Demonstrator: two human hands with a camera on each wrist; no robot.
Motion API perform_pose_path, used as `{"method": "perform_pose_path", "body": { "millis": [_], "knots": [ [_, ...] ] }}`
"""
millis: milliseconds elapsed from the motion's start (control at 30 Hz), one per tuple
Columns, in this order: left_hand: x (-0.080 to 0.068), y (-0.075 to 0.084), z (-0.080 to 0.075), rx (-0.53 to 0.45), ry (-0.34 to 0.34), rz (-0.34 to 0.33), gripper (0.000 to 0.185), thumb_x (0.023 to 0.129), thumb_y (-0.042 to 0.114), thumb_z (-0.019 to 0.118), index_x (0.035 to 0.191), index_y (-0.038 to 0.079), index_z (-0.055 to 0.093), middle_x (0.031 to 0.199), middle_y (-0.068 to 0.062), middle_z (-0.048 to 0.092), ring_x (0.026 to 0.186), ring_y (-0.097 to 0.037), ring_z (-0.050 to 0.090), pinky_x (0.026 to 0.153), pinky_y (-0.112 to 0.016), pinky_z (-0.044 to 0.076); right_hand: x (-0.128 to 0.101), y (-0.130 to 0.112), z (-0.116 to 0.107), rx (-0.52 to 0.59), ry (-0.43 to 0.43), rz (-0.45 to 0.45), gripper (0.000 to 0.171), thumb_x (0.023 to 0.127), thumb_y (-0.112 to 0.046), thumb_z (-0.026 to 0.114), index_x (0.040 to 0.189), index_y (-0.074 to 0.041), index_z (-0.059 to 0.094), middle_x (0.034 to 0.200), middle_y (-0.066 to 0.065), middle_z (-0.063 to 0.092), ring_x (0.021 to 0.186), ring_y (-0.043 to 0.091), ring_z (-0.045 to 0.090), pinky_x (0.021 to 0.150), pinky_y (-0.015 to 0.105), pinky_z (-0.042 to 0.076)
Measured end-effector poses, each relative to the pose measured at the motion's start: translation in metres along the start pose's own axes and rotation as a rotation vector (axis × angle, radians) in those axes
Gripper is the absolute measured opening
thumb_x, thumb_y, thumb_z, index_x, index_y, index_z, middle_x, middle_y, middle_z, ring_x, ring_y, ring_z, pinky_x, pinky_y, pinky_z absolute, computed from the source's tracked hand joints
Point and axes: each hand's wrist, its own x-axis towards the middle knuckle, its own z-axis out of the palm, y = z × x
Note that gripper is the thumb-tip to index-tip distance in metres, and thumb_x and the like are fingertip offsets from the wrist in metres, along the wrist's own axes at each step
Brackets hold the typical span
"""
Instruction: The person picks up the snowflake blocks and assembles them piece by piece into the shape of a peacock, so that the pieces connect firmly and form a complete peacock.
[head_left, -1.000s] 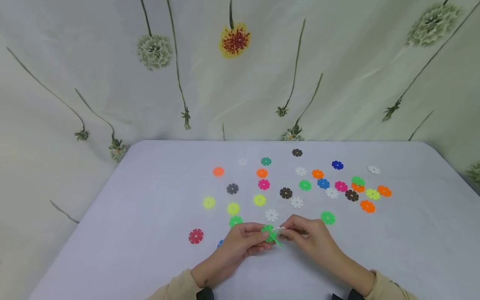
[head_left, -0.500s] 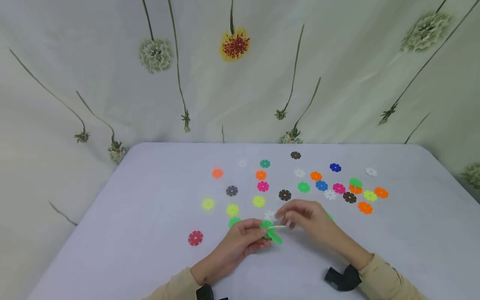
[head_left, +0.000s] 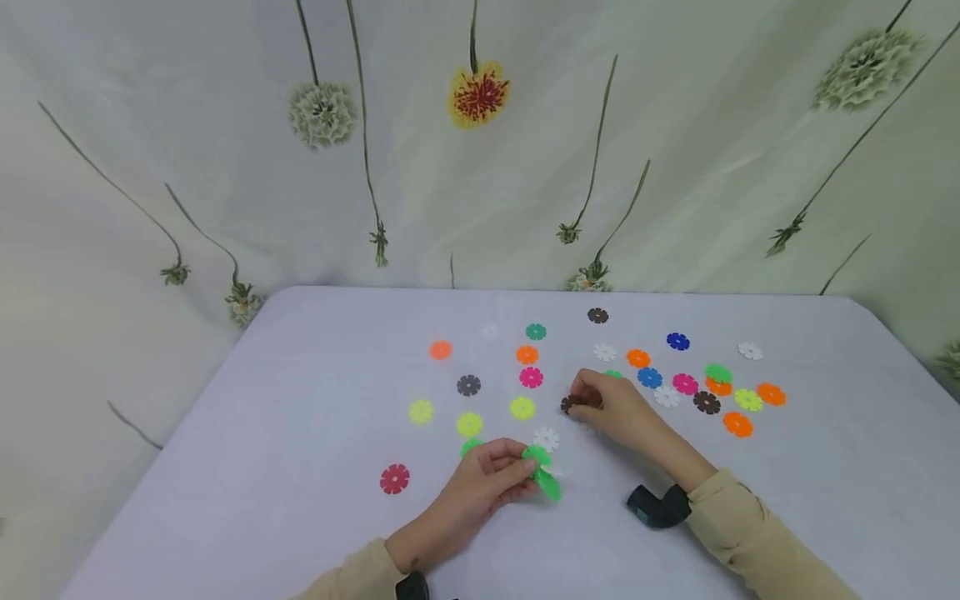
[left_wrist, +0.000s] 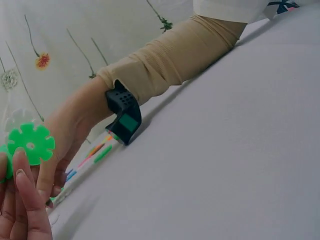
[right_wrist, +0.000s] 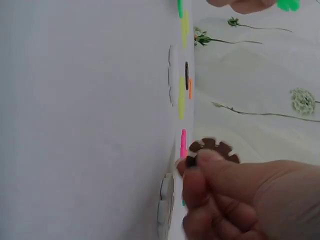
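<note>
My left hand [head_left: 480, 483] holds a small cluster of notched plastic discs between thumb and fingers, above the front middle of the table. Two green discs [head_left: 537, 454] show in it, and a white disc [left_wrist: 20, 119] sticks out behind the green in the left wrist view. Farther forward and to the right, my right hand [head_left: 618, 408] pinches a brown notched disc [right_wrist: 220, 149] between thumb and index finger. In the right wrist view that disc is tilted, its notched rim showing past the thumb. A white disc [head_left: 546, 439] lies flat between the two hands.
Many loose notched discs are scattered over the white table [head_left: 262, 467]. A red disc [head_left: 394, 479] lies left of the left hand, yellow discs [head_left: 470, 424] lie beyond it. Orange discs [head_left: 738, 424] and others spread at the right. A flower-patterned cloth [head_left: 675, 167] hangs behind.
My right hand has let go of the white disc, now fixed in the left hand's cluster, moved forward over the table and taken hold of the brown disc. The left hand has barely moved.
</note>
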Motion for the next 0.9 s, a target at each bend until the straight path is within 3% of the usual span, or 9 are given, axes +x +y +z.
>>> {"method": "perform_pose_path", "body": {
  "millis": [200, 300, 400, 633, 900],
  "knots": [
    [-0.001, -0.001, 0.000, -0.017, -0.005, -0.019, 0.018, 0.093, 0.014, 0.059, 0.102, -0.002, 0.059, 0.082, -0.004, 0.065, 0.071, -0.011, 0.059, 0.073, -0.025, 0.051, -0.028, -0.016, -0.001, 0.430, -0.092, -0.177, 0.006, 0.088, 0.003, 0.060, 0.094, 0.003, 0.060, 0.077, 0.007, 0.066, 0.068, 0.020, 0.065, 0.066, 0.031, 0.054],
    [-0.001, -0.001, -0.001, -0.023, -0.026, -0.018, 0.018, 0.093, 0.016, 0.058, 0.102, 0.000, 0.058, 0.078, -0.003, 0.063, 0.068, -0.011, 0.058, 0.069, -0.024, 0.051, -0.039, -0.025, 0.003, 0.539, -0.095, -0.234, 0.006, 0.089, 0.005, 0.058, 0.096, 0.006, 0.057, 0.078, 0.011, 0.067, 0.068, 0.022, 0.065, 0.065, 0.034, 0.055],
    [0.000, -0.001, -0.001, -0.020, -0.043, -0.019, 0.020, 0.093, 0.018, 0.059, 0.103, 0.000, 0.058, 0.075, -0.003, 0.062, 0.064, -0.011, 0.058, 0.065, -0.023, 0.051, -0.044, -0.031, 0.008, 0.539, -0.065, -0.242, 0.007, 0.089, 0.004, 0.058, 0.096, 0.004, 0.057, 0.081, 0.010, 0.068, 0.068, 0.021, 0.065, 0.064, 0.034, 0.055],
    [0.001, -0.001, -0.002, -0.008, -0.070, -0.021, 0.019, 0.093, 0.016, 0.058, 0.103, -0.001, 0.058, 0.072, -0.001, 0.062, 0.062, -0.009, 0.058, 0.062, -0.022, 0.050, -0.052, -0.038, 0.016, 0.415, 0.038, -0.319, 0.011, 0.085, 0.006, 0.062, 0.089, -0.003, 0.059, 0.076, 0.005, 0.067, 0.063, 0.016, 0.064, 0.059, 0.031, 0.055],
    [-0.002, -0.001, -0.005, 0.018, -0.085, -0.023, 0.016, 0.093, 0.012, 0.057, 0.101, -0.002, 0.058, 0.072, -0.001, 0.062, 0.061, -0.009, 0.059, 0.062, -0.020, 0.049, -0.053, -0.041, 0.025, 0.368, 0.050, -0.421, 0.010, 0.086, 0.005, 0.062, 0.087, -0.005, 0.059, 0.076, 0.004, 0.065, 0.064, 0.015, 0.063, 0.058, 0.028, 0.055]
  ]
}}
